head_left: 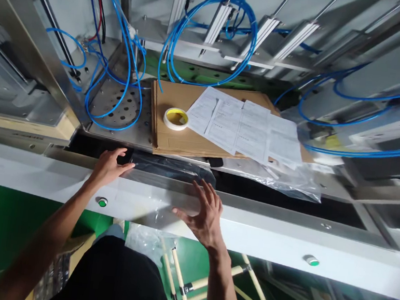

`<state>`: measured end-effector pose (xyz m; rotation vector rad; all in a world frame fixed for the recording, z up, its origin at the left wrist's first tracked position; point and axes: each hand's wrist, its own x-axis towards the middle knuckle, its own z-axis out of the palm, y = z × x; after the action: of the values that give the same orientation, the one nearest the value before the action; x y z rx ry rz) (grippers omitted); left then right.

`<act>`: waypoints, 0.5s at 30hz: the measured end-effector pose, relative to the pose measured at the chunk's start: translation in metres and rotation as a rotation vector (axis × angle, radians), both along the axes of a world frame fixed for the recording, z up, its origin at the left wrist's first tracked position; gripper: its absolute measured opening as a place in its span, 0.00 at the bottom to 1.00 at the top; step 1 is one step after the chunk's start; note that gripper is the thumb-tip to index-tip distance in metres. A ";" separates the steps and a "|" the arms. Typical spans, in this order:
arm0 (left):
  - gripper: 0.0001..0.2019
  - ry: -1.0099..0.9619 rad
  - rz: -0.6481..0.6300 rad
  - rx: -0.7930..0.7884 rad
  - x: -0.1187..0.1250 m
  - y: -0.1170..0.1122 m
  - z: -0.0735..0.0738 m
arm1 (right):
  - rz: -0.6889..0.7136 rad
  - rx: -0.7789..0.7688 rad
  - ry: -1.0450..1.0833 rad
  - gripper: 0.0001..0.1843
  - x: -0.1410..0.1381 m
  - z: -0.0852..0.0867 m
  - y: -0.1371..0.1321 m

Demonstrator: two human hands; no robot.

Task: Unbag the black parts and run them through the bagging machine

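Note:
A dark item in a clear plastic bag (172, 170) lies in the machine's black slot, its open end hanging over the white front rail (265, 236). My left hand (108, 165) rests flat on the bag's left end, fingers stretched out. My right hand (205, 214) lies on the clear plastic over the rail, fingers spread, holding nothing.
Behind the slot a stack of flat cardboard (172, 139) carries a roll of yellow tape (175, 118) and printed paper sheets (246, 126). More clear bags (287, 180) lie to the right. Blue air hoses (123, 62) hang above. Green buttons (102, 202) sit on the rail.

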<state>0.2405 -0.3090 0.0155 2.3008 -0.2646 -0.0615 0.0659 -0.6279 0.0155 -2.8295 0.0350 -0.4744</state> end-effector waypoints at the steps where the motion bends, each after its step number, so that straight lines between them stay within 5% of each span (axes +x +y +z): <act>1: 0.24 0.005 0.008 -0.015 0.000 0.001 0.001 | -0.019 0.011 -0.028 0.44 0.001 0.004 0.001; 7: 0.19 -0.323 -0.029 -0.069 -0.029 0.006 0.013 | -0.048 -0.077 -0.116 0.40 0.013 0.018 0.014; 11: 0.25 -0.453 -0.331 0.178 -0.058 0.008 0.007 | 0.046 -0.159 0.016 0.47 0.026 0.006 0.012; 15: 0.29 -0.420 -0.373 0.357 -0.066 0.013 -0.004 | 0.131 -0.102 0.197 0.50 0.039 -0.003 0.004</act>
<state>0.1747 -0.2956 0.0111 2.5695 -0.9645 0.2040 0.1048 -0.6234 0.0129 -2.9441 -0.1389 -0.1732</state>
